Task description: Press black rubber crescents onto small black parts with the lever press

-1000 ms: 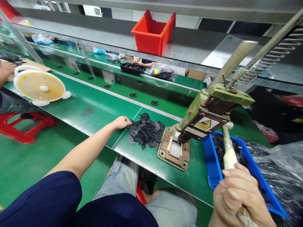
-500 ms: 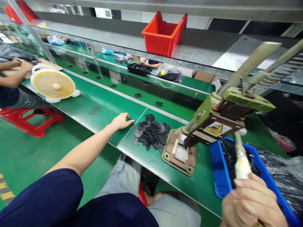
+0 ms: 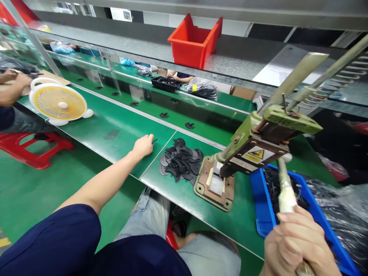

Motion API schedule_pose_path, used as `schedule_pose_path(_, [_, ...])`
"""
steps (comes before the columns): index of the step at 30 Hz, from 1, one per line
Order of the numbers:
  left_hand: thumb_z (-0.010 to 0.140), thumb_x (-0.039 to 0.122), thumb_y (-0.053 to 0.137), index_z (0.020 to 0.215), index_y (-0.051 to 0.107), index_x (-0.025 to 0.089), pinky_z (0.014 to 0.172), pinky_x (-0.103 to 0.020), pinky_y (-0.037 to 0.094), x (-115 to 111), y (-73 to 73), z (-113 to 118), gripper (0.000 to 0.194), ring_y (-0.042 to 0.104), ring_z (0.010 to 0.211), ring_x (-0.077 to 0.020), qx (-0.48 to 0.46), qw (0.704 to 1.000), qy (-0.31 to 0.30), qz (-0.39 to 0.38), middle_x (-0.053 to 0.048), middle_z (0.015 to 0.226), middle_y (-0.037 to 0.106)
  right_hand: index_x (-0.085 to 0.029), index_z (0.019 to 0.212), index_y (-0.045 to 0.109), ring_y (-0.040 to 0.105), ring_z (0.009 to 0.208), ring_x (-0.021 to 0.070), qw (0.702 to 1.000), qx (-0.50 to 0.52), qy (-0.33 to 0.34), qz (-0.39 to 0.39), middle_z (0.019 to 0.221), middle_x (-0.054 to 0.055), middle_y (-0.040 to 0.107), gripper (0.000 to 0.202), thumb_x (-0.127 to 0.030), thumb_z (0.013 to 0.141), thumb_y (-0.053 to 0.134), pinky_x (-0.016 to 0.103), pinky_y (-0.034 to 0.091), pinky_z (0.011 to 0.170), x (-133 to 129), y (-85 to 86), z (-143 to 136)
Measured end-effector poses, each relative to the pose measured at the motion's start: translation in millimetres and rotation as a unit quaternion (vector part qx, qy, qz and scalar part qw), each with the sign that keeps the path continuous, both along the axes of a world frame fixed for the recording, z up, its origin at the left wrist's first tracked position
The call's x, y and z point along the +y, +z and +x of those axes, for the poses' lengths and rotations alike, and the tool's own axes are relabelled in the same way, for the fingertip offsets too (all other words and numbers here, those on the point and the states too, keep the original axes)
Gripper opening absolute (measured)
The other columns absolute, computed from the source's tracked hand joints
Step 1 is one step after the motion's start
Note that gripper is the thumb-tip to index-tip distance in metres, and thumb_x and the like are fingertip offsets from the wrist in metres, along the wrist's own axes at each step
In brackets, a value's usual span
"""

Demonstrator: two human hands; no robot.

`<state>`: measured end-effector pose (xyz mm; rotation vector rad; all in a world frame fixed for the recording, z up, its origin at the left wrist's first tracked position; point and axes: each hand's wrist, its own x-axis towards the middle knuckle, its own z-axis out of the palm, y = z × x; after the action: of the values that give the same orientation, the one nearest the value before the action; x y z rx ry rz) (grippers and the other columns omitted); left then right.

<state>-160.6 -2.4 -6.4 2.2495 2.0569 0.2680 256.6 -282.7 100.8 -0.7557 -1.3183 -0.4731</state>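
My left hand (image 3: pixel 143 146) is closed over the green bench, left of the seam, pinching a small black plastic piece (image 3: pixel 155 140); only its thin end shows past my fingers. Right of it lies a heap of black curved plastic pieces (image 3: pixel 181 160). My right hand (image 3: pixel 297 241) is wrapped round the lever (image 3: pixel 284 184) of a green hand press (image 3: pixel 244 138). Beneath the press head, the base plate (image 3: pixel 201 184) carries a pale pad (image 3: pixel 216 186). I see no black piece on that pad, though its back part is hidden by the head.
A blue bin (image 3: pixel 260 214) of black parts stands right of the press, beside plastic bags (image 3: pixel 330 207). Several black pieces lie along the green belt (image 3: pixel 149 109) behind the bench. A white fan (image 3: pixel 61 103) stands left, near a co-worker's hands (image 3: pixel 21 82). A red bin (image 3: pixel 188 51) sits overhead.
My left hand has lifted slightly and curled round the black piece, which lay under its fingertips before. My right hand stays on the lever. The whole view has shifted a little.
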Motion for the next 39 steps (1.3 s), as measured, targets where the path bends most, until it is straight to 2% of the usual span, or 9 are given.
schedule_pose_path(2, [0.098, 0.038, 0.055, 0.127, 0.062, 0.019, 0.095, -0.041, 0.053, -8.3, 2.8, -8.0, 0.035, 0.066, 0.119, -0.0344, 0.041, 0.998, -0.034, -0.015, -0.018, 0.124, 0.066, -0.022, 0.044, 0.043, 0.066, 0.06, 0.0206, 1.0, 0.005, -0.002, -0.006, 0.052, -0.001, 0.06, 0.044, -0.028, 0.078, 0.069, 0.06, 0.058, 0.083, 0.4, 0.1, -1.1])
schedule_pose_path(6, [0.091, 0.057, 0.062, 0.127, 0.066, 0.021, 0.1, -0.039, 0.053, -16.1, 7.8, -24.0, 0.051, 0.066, 0.118, -0.0316, 0.025, 0.992, -0.095, -0.082, -0.014, 0.128, 0.064, -0.022, 0.043, 0.043, 0.065, 0.058, 0.0197, 1.0, 0.006, 0.002, 0.009, 0.052, -0.001, 0.059, 0.044, -0.029, 0.076, 0.071, 0.058, 0.058, 0.082, 3.7, -1.1, -1.7])
schedule_pose_path(11, [0.094, 0.053, 0.059, 0.139, 0.063, 0.022, 0.11, -0.037, 0.049, -2.5, 8.3, -34.6, 0.055, 0.063, 0.126, -0.0293, -0.005, 0.994, -0.094, -0.046, -0.013, 0.139, 0.062, -0.021, 0.043, 0.041, 0.065, 0.056, 0.0189, 0.999, 0.01, -0.002, 0.031, 0.051, -0.002, 0.059, 0.047, -0.029, 0.076, 0.073, 0.057, 0.058, 0.081, 7.2, -1.0, -2.3])
schedule_pose_path(14, [0.089, 0.049, 0.065, 0.141, 0.063, 0.025, 0.112, -0.034, 0.046, 10.0, 5.0, -29.7, 0.057, 0.06, 0.131, -0.0283, -0.015, 0.99, -0.117, -0.071, -0.011, 0.141, 0.064, -0.021, 0.043, 0.041, 0.065, 0.057, 0.0189, 1.0, 0.01, -0.002, 0.019, 0.052, -0.002, 0.059, 0.046, -0.028, 0.076, 0.072, 0.057, 0.058, 0.082, 6.5, 0.5, -2.0])
schedule_pose_path(19, [0.078, 0.042, 0.074, 0.114, 0.072, 0.023, 0.085, -0.031, 0.053, 21.3, 3.9, -16.6, 0.041, 0.072, 0.097, -0.0251, -0.07, 0.983, -0.091, -0.146, -0.007, 0.102, 0.076, -0.021, 0.045, 0.044, 0.066, 0.059, 0.0196, 1.0, -0.009, 0.013, 0.018, 0.053, -0.002, 0.059, 0.044, -0.027, 0.078, 0.072, 0.056, 0.058, 0.082, 3.6, 1.4, -2.3])
schedule_pose_path(25, [0.064, 0.043, 0.083, 0.089, 0.062, 0.024, 0.062, -0.027, 0.046, 20.8, 10.2, -21.3, 0.038, 0.066, 0.074, -0.0198, -0.116, 0.972, -0.086, -0.185, 0.001, 0.08, 0.068, -0.02, 0.051, 0.05, 0.067, 0.066, 0.0187, 1.0, 0.013, 0.004, -0.018, 0.061, -0.002, 0.061, 0.038, -0.024, 0.083, 0.069, 0.057, 0.057, 0.09, -3.0, 3.9, -11.6])
schedule_pose_path(30, [0.079, 0.058, 0.071, 0.077, 0.052, 0.023, 0.057, -0.027, 0.043, 12.5, 13.5, -25.2, 0.04, 0.059, 0.063, -0.0169, -0.202, 0.955, -0.088, -0.197, 0.002, 0.066, 0.06, -0.02, 0.056, 0.053, 0.068, 0.071, 0.0193, 0.999, 0.006, 0.011, -0.043, 0.063, -0.001, 0.062, 0.03, -0.02, 0.083, 0.067, 0.057, 0.055, 0.094, -11.6, 3.2, -11.6])
schedule_pose_path(34, [0.092, 0.063, 0.06, 0.086, 0.052, 0.022, 0.052, -0.025, 0.046, -13.1, 26.7, 18.4, 0.042, 0.056, 0.056, -0.0131, -0.386, 0.893, -0.093, -0.214, 0.003, 0.067, 0.057, -0.02, 0.058, 0.056, 0.068, 0.074, 0.0187, 0.997, 0.008, 0.013, -0.075, 0.063, -0.002, 0.061, 0.028, -0.022, 0.084, 0.066, 0.057, 0.054, 0.098, -16.2, 1.2, -10.4])
schedule_pose_path(39, [0.089, 0.058, 0.073, 0.095, 0.054, 0.02, 0.06, -0.027, 0.059, -69.2, 44.6, 125.0, 0.044, 0.07, 0.063, -0.0149, -0.49, 0.79, -0.157, -0.334, -0.001, 0.074, 0.068, -0.02, 0.059, 0.056, 0.067, 0.075, 0.0186, 0.996, 0.007, 0.018, -0.083, 0.065, -0.002, 0.062, 0.028, -0.023, 0.085, 0.065, 0.058, 0.055, 0.098, -18.6, -0.5, -9.7])
